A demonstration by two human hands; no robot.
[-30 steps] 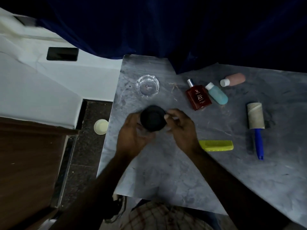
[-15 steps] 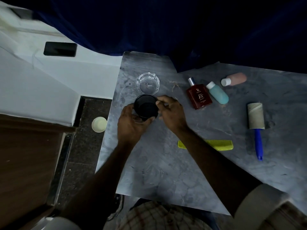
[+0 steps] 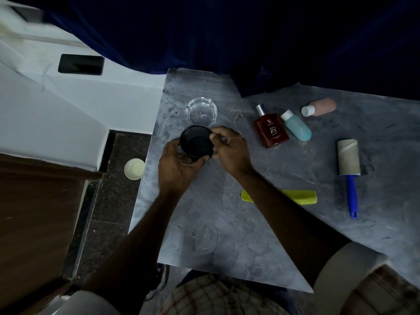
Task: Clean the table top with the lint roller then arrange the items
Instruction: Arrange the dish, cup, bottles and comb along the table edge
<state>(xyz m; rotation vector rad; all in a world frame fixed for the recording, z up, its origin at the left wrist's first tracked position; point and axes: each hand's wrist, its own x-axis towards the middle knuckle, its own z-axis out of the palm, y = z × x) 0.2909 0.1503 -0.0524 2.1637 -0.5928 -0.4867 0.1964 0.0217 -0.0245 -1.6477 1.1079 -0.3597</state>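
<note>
**Both hands on a black jar near the table's left edge**

The left hand (image 3: 176, 164) cups a round black jar (image 3: 196, 143) from below and from the side, fingers wrapped around its wall. The right hand (image 3: 229, 151) pinches the jar's rim on the opposite side, thumb and fingertips closed on it. The jar is tilted so its dark open mouth faces up toward the camera; whether it rests on the table (image 3: 227, 235) or is held just above cannot be told.

Just beyond the jar, toward the far-left corner, a clear glass dish (image 3: 201, 112) sits upright on the grey marbled surface, close to the jar. Further right along the far edge lie a red-brown perfume bottle (image 3: 270, 129), a teal bottle (image 3: 296, 126) with a white cap touching or just beside it, and a pink bottle (image 3: 320, 107) on its side.

The lint roller (image 3: 348, 164) lies flat toward the right side of the table, well apart from both hands, its grey roll pointing to the far edge and its blue handle toward the near edge. A yellow-green comb (image 3: 297, 196) lies flat nearer the middle, partly hidden under the right forearm.

Small fibres are scattered near the perfume bottle. A small white cup (image 3: 134, 168) stands on the dark floor (image 3: 109, 201) left of the table.
</note>
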